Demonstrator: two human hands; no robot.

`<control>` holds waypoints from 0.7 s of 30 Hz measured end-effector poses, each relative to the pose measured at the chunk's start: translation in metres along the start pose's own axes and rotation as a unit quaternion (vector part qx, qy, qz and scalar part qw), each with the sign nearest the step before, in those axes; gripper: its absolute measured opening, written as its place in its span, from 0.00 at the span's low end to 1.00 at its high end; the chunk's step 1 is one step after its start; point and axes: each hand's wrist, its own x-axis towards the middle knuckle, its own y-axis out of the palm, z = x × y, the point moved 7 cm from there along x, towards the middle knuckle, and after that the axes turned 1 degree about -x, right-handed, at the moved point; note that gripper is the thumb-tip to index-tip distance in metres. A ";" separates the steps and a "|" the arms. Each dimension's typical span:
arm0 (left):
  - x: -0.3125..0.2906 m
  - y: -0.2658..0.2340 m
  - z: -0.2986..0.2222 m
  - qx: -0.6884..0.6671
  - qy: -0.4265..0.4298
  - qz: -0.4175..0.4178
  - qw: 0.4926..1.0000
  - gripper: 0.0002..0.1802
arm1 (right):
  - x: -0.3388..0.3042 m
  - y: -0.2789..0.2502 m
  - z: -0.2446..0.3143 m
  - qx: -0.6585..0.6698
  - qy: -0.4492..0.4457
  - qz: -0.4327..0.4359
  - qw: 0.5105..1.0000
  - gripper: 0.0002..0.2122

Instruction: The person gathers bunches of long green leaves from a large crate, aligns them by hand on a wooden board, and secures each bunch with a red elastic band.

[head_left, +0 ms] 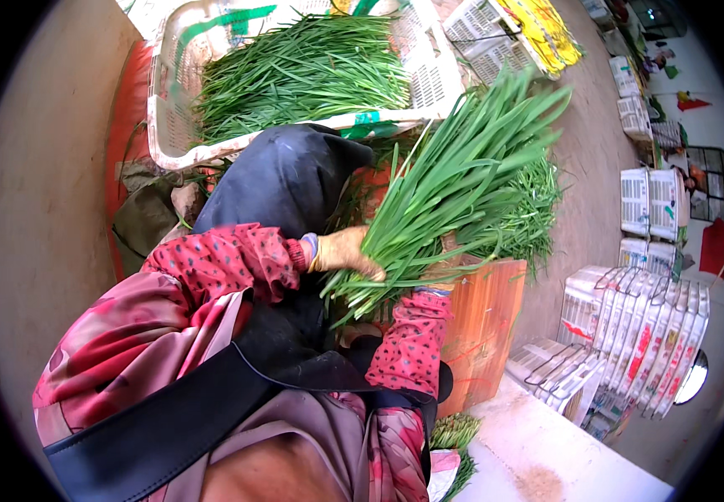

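A large bunch of garlic chives [454, 176] slants up and to the right in front of me, its pale stem ends low at the left. My left hand [347, 251], in a tan glove, is closed round the bunch near the stems. My right hand [445, 266] grips the bunch from the right side, and leaves hide much of its fingers. Beyond my dark-covered knee stands a white plastic crate [429, 63] holding many more chives [312, 75], laid flat. Loose chives [533, 201] are heaped behind the bunch on the right.
A reddish wooden board [483, 326] stands just right of my right forearm. White crates [634, 330] are stacked farther right, and another crate with a yellow cover [543, 33] sits at the far right. A pale wall [40, 209] runs along the left. More chives [455, 431] lie near my right side.
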 end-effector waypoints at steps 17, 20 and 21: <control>0.070 -0.038 0.099 0.150 0.043 0.050 0.987 0.35 | -0.063 -0.042 -0.060 -0.363 0.020 0.018 0.931 0.25; 0.076 -0.006 0.142 0.346 -0.166 0.119 0.916 0.31 | -0.077 -0.144 -0.161 -0.509 0.013 0.005 0.861 0.25; 0.083 -0.003 0.147 0.377 -0.153 0.117 0.906 0.30 | -0.077 -0.169 -0.181 -0.552 -0.002 0.005 0.834 0.25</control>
